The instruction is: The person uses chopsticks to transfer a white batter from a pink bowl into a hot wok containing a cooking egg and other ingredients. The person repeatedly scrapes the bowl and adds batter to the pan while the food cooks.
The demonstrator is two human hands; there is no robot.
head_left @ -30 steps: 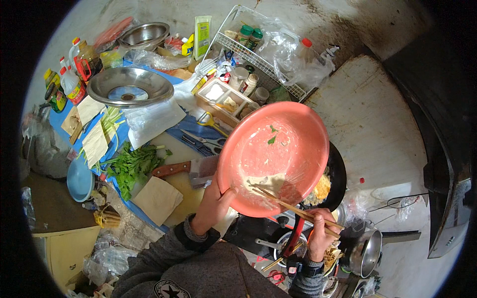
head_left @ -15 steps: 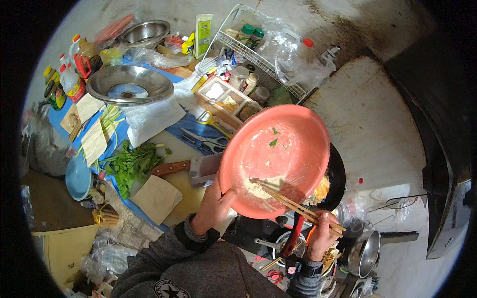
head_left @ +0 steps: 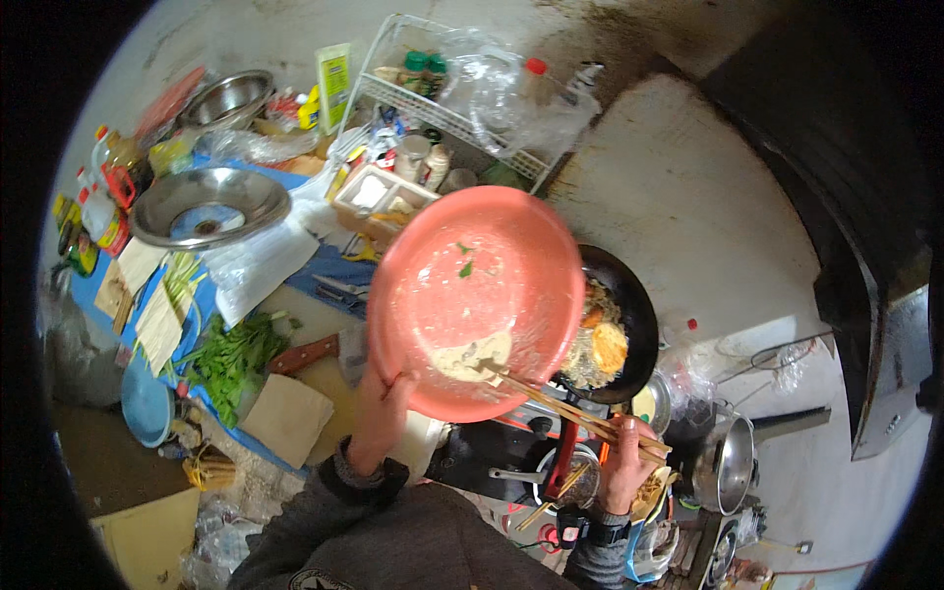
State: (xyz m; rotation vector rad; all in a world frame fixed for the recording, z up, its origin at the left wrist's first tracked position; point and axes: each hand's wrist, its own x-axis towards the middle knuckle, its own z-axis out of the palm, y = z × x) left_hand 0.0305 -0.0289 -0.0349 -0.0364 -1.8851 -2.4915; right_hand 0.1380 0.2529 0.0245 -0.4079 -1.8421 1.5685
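My left hand (head_left: 387, 413) grips the near left rim of a pink plastic basin (head_left: 393, 285), which is held tilted up off the counter. Pale batter (head_left: 474, 356) pools along its near side, and a few green leaf bits stick to the inside. Wooden chopsticks (head_left: 565, 415) are closed in my right hand (head_left: 627, 464), their tips dipped in the batter. Just right of the basin, a black wok (head_left: 644, 344) contains a golden fried piece (head_left: 609, 347) among browned bits in oil; the basin covers part of the wok's left side.
Left of the basin lie a cleaver (head_left: 303, 355), leafy greens (head_left: 228, 364) and a brown paper sheet (head_left: 287, 419). A steel basin (head_left: 270, 202) and a seasoning box (head_left: 388, 197) stand farther back. At right are a steel pot (head_left: 726, 462) and a range hood (head_left: 885, 364).
The basin has moved left with both hands, uncovering more of the wok and hiding more of the cleaver blade. The chopstick tips stay in the batter. The whole view has shifted too.
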